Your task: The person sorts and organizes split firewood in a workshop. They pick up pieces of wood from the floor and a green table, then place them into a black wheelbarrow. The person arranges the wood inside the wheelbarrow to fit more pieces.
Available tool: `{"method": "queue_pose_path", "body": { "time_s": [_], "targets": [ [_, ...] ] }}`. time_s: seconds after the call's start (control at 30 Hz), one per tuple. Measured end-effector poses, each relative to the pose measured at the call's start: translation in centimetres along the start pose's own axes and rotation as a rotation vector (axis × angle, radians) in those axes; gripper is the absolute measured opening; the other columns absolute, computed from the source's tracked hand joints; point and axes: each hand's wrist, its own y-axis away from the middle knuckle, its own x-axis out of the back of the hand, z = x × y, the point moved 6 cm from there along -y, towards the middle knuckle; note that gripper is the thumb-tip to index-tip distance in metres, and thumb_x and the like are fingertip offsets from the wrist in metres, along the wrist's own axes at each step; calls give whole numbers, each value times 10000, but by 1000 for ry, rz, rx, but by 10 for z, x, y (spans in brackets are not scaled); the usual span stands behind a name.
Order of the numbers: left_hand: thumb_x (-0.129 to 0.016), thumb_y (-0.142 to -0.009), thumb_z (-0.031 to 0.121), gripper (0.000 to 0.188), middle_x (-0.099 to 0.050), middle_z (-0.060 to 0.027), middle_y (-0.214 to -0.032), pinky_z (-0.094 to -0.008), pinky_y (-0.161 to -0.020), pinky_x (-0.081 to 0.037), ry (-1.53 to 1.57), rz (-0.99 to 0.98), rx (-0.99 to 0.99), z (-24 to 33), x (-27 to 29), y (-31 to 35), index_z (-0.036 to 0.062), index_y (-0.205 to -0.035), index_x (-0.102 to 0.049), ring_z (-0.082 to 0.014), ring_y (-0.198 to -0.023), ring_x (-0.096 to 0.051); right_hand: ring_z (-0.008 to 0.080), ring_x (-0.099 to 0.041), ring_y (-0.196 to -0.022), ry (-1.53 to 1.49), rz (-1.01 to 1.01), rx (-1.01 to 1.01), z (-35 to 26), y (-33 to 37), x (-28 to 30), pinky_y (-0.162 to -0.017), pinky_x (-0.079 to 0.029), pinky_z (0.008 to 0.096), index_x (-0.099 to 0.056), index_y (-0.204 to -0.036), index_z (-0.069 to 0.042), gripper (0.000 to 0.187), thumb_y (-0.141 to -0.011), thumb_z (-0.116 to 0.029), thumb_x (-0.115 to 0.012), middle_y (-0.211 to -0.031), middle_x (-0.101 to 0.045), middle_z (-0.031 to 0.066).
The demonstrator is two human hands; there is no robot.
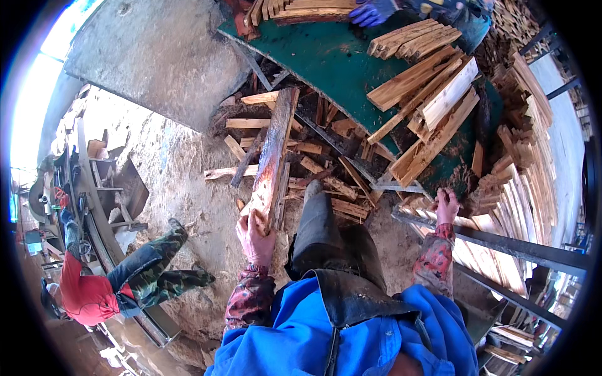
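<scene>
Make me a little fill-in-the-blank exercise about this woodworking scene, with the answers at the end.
1. The left hand holds the ____ end of the long plank.
2. The tabletop beneath the wooden strips is ____.
3. Unlike the co-worker's hand at the top, the right hand wears no ____.
4. The person on the left wears a ____ top.

Missing words: near; green; glove; red.

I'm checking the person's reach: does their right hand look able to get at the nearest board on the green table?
Likely yes: the right hand is beside the near edge of the green table, and nothing seems to stand between it and the nearest board.
</scene>
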Motion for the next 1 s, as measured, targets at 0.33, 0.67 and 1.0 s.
{"method": "queue_pose_path", "body": {
  "time_s": [0.33, 0.67, 1.0],
  "targets": [
    [-731, -610, 154, 391, -564, -222, -963, -485, -814, -453, -81, -400, 143, -31, -93, 0, 138, -980, -608, -408, -952, -531, 93, -513, -443, -47, 42, -64, -4, 5, -4, -375, -436, 241, -618, -1051, -49, 193, -912, -170, -676, -712, -570, 12],
    [-823, -648, 400, 894, -519, -262, -1231, -513, -953, -430, 101, -436, -84, 106, -249, -160, 70, -1376, -424, -434, -1153, -493, 107, -563, -454, 23, 113, -93, -14, 10, -4, -390, -455, 251, -630, -1029, -7, 215, -902, -170, -688, -671, -581, 18],
    [-724, -845, 127, 343, -689, -141, -1033, -297, -766, -530, 731, -517, -177, 212, -168, -207, -49, -1121, -624, -176, -869, -660, 173, -667, -717, 311, 255, 117, -88, -19, -32, -623, -505, 313, -649, -947, 46, 306, -904, -256, -670, -798, -702, 103]
  ]
}}
